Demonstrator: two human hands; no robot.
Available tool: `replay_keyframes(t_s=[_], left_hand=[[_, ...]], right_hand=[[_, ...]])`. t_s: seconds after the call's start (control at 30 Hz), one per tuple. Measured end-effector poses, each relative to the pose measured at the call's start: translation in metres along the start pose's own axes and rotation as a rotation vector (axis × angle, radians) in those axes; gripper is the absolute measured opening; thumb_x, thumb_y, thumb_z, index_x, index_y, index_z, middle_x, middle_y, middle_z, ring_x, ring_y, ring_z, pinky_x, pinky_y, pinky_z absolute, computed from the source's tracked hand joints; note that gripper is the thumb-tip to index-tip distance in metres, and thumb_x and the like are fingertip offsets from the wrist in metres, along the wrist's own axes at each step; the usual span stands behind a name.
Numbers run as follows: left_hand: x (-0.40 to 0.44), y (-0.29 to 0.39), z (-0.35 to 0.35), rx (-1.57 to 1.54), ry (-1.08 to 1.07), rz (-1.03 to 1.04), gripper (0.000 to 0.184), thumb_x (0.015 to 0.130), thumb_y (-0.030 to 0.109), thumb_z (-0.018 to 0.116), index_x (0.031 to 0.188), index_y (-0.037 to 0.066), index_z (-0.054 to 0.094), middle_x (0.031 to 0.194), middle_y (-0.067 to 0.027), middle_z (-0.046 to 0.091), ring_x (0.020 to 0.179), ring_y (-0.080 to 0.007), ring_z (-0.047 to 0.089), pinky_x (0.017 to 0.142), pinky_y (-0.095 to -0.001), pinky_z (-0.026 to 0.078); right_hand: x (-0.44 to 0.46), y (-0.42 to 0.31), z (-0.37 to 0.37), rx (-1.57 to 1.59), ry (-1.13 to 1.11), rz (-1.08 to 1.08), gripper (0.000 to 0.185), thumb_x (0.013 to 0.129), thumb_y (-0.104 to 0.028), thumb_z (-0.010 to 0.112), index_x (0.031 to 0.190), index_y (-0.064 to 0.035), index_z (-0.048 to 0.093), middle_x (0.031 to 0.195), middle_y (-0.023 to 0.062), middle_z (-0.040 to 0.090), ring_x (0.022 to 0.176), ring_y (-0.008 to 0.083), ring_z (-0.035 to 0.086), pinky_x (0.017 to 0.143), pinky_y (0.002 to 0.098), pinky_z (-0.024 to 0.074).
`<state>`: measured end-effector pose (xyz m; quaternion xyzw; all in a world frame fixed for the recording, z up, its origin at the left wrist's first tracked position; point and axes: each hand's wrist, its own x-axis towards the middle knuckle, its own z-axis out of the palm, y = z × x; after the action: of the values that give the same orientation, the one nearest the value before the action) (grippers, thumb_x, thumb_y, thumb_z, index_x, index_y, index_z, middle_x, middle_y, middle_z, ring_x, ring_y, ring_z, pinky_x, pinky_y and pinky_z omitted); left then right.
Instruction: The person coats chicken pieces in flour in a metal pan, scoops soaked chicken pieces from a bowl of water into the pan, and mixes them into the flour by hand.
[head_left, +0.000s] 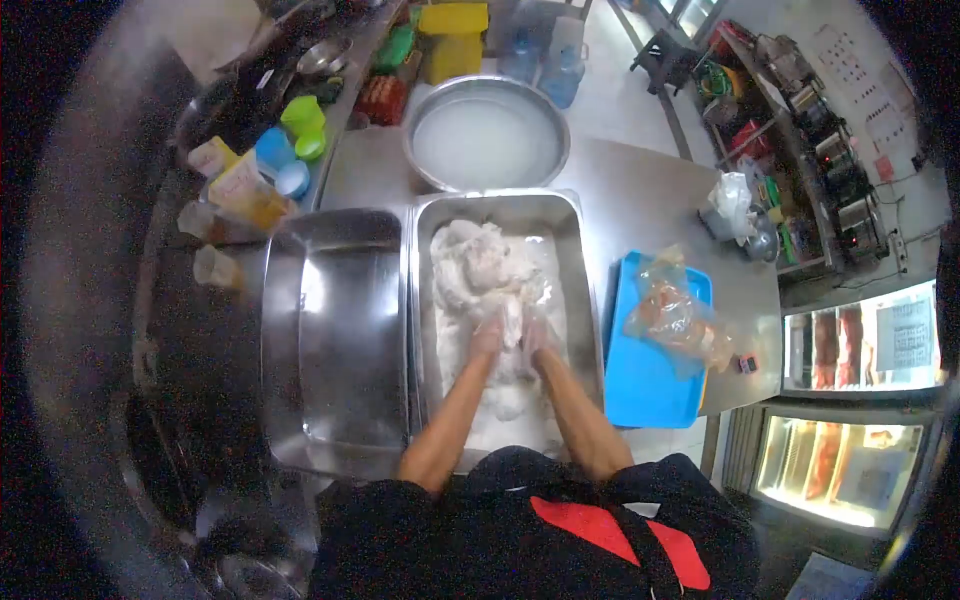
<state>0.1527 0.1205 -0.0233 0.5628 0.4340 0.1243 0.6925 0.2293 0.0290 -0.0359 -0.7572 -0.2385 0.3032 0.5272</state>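
Note:
Both my hands are inside a deep steel pan (590, 300), among white flour (550, 385). A small flour-coated piece (513, 322) sits between them; it looks like meat, though its kind is hidden by the coating. My left hand (488, 335) closes on its left side, and my right hand (538, 335) closes on its right side. The fingers of both are whitened and partly blurred. Just beyond lies a heap of flour-coated pieces (480, 260), piled at the far left of the pan.
A bare steel pan (340, 350) stands on the left. Behind is a large round bowl (485, 140) of cloudy liquid. On the right, a blue tray (650, 390) carries a clear plastic bag (675, 315). A small timer (747, 364) and plastic tubs (245, 190) are farther out.

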Motion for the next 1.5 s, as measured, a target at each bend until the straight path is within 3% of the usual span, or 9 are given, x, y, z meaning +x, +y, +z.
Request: replay_keyframes(t_s=[0.1, 0.23, 0.5, 0.77, 1.07, 1.17, 1.27, 1.37, 1.5], left_hand=[[0.014, 0.017, -0.001, 0.15, 0.052, 0.174, 0.051, 0.084, 0.043, 0.045, 0.123, 0.01, 0.044, 0.114, -0.0081, 0.052, 0.1, -0.0228, 0.051, 0.081, -0.0375, 0.043], [0.062, 0.037, -0.021, 0.233, 0.112, 0.271, 0.053, 0.084, 0.045, 0.045, 0.123, 0.01, 0.044, 0.115, -0.0081, 0.052, 0.101, -0.0231, 0.051, 0.083, -0.0381, 0.043], [0.087, 0.011, -0.041, 0.196, 0.127, 0.092, 0.056, 0.083, 0.048, 0.046, 0.124, 0.011, 0.043, 0.117, -0.008, 0.051, 0.104, -0.0237, 0.05, 0.086, -0.0393, 0.042], [-0.063, -0.078, -0.066, -0.113, 0.007, -0.265, 0.058, 0.081, 0.051, 0.046, 0.125, 0.012, 0.042, 0.118, -0.008, 0.05, 0.107, -0.0243, 0.048, 0.089, -0.0405, 0.041], [-0.186, -0.111, -0.075, -0.64, 0.069, -0.466, 0.062, 0.08, 0.054, 0.047, 0.125, 0.012, 0.041, 0.119, -0.0079, 0.049, 0.11, -0.025, 0.047, 0.092, -0.0419, 0.04], [-0.161, -0.084, -0.068, -0.905, 0.036, -0.448, 0.063, 0.08, 0.055, 0.047, 0.125, 0.013, 0.041, 0.12, -0.0079, 0.049, 0.111, -0.0252, 0.047, 0.093, -0.0423, 0.039], [-0.158, 0.051, -0.057, -1.079, 0.075, -0.419, 0.061, 0.081, 0.051, 0.046, 0.126, 0.011, 0.041, 0.12, -0.0073, 0.049, 0.109, -0.0263, 0.048, 0.094, -0.0428, 0.038], [-0.122, -0.019, -0.049, -0.908, 0.169, -0.234, 0.065, 0.086, 0.053, 0.037, 0.134, 0.01, 0.03, 0.134, -0.0077, 0.035, 0.119, -0.0228, 0.038, 0.098, -0.0436, 0.032], [-0.135, 0.017, -0.048, -0.742, 0.226, -0.496, 0.06, 0.089, 0.048, 0.031, 0.135, 0.009, 0.029, 0.137, -0.0088, 0.032, 0.121, -0.023, 0.036, 0.102, -0.0416, 0.027]], right_hand=[[0.025, 0.027, -0.003, -0.093, 0.035, -0.193, 0.038, 0.088, -0.02, 0.042, 0.124, -0.0068, 0.045, 0.119, 0.0159, 0.05, 0.103, 0.0267, 0.05, 0.089, 0.0325, 0.04], [0.092, -0.076, -0.04, -0.377, -0.029, 0.046, 0.031, 0.086, -0.016, 0.042, 0.114, -0.0053, 0.052, 0.089, 0.0142, 0.062, 0.064, 0.025, 0.059, 0.059, 0.0303, 0.0489], [0.12, -0.049, -0.027, -0.587, -0.304, 0.103, 0.034, 0.083, -0.023, 0.046, 0.11, -0.0037, 0.053, 0.095, 0.0165, 0.06, 0.076, 0.0247, 0.058, 0.068, 0.034, 0.0465], [0.077, -0.032, -0.074, -0.249, -0.448, -0.024, 0.039, 0.081, -0.031, 0.049, 0.107, -0.0021, 0.055, 0.102, 0.0188, 0.058, 0.088, 0.0245, 0.057, 0.078, 0.0377, 0.0441], [0.195, -0.074, 0.032, -0.62, -0.524, -0.002, 0.031, 0.079, -0.028, 0.052, 0.096, -0.002, 0.057, 0.096, 0.0179, 0.059, 0.088, 0.0243, 0.056, 0.078, 0.0377, 0.0437], [0.175, -0.09, 0.038, -0.707, -0.796, -0.054, 0.026, 0.079, -0.025, 0.052, 0.091, -0.0023, 0.058, 0.092, 0.017, 0.059, 0.085, 0.0243, 0.056, 0.076, 0.037, 0.0439], [0.131, -0.096, 0.038, -0.815, -0.964, -0.145, 0.022, 0.079, -0.022, 0.053, 0.086, -0.0025, 0.06, 0.088, 0.0162, 0.06, 0.083, 0.0242, 0.056, 0.075, 0.0363, 0.0442], [0.074, -0.108, 0.031, -0.962, -1.018, -0.202, 0.018, 0.078, -0.019, 0.053, 0.081, -0.0028, 0.061, 0.084, 0.0153, 0.061, 0.081, 0.0242, 0.056, 0.073, 0.0356, 0.0444], [-0.043, -0.165, 0.003, -1.191, -0.834, -0.13, 0.015, 0.076, -0.017, 0.056, 0.079, -0.0034, 0.061, 0.082, 0.0168, 0.061, 0.083, 0.0265, 0.057, 0.076, 0.037, 0.0435]])
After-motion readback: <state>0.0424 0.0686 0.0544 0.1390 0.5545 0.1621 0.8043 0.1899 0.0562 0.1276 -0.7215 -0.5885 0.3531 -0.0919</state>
